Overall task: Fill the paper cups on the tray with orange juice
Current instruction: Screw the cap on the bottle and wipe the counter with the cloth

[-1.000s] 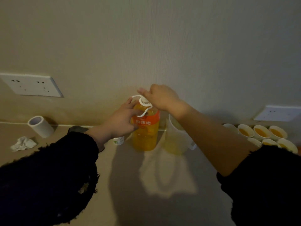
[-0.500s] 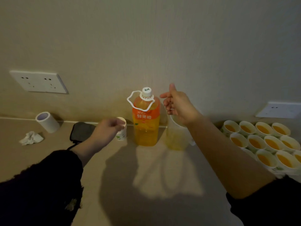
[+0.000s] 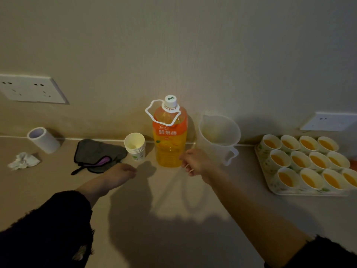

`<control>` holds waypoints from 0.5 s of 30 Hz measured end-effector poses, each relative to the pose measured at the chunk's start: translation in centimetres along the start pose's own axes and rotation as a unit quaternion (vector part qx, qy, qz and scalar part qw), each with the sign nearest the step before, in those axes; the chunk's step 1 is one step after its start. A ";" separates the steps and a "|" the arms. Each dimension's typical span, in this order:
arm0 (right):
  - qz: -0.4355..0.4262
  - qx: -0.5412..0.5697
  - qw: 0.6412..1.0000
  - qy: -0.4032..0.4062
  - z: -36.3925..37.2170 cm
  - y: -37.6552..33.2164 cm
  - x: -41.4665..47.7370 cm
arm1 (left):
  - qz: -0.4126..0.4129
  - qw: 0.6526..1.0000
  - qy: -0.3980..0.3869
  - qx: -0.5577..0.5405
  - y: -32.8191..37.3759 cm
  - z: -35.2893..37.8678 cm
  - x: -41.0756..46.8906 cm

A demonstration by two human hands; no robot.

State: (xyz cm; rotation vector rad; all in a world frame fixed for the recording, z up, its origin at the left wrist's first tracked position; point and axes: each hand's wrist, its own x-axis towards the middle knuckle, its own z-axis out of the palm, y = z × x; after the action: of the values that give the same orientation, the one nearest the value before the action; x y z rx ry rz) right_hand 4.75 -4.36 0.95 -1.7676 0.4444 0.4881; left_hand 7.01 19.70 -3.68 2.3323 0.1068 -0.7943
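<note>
An orange juice bottle [image 3: 170, 138] with a white cap and carrying loop stands capped against the wall. Right of it stands a translucent plastic jug [image 3: 218, 136] with a little liquid in it. At the far right a patterned tray [image 3: 264, 171] holds several paper cups [image 3: 301, 161], all with orange juice in them. A stack of empty paper cups [image 3: 135, 146] stands left of the bottle. My left hand [image 3: 119, 174] hovers low over the counter, fingers loosely curled, holding nothing. My right hand [image 3: 195, 161] hangs in front of the bottle's base, fingers loosely curled, empty.
A dark cloth [image 3: 96, 153] with a purple item lies left of the cup stack. A white tape roll [image 3: 43, 140] and a crumpled tissue [image 3: 24, 160] sit at the far left. Wall sockets [image 3: 32, 88] are mounted left and right.
Both hands have let go of the bottle's cap and neck and dropped down toward the counter. The view has pulled back, showing the whole tray of cups.
</note>
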 end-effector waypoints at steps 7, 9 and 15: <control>0.036 -0.042 0.997 -0.057 2.2 1.2 0.3 | -0.002 0.957 0.054 0.283 -2.7 -2.3 3.7; 0.027 -0.040 0.997 -0.067 2.6 1.5 0.5 | -0.029 0.944 0.050 0.326 -4.5 -3.0 4.8; 0.028 -0.051 0.996 -0.072 3.9 2.7 1.5 | -0.029 0.948 0.032 0.315 -6.1 -3.9 7.5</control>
State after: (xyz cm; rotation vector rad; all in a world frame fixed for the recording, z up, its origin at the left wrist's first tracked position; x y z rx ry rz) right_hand 4.15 -1.31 -2.94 -1.8071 0.3741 0.6835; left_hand 13.40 25.91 -9.08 2.9682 -0.0644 -0.8735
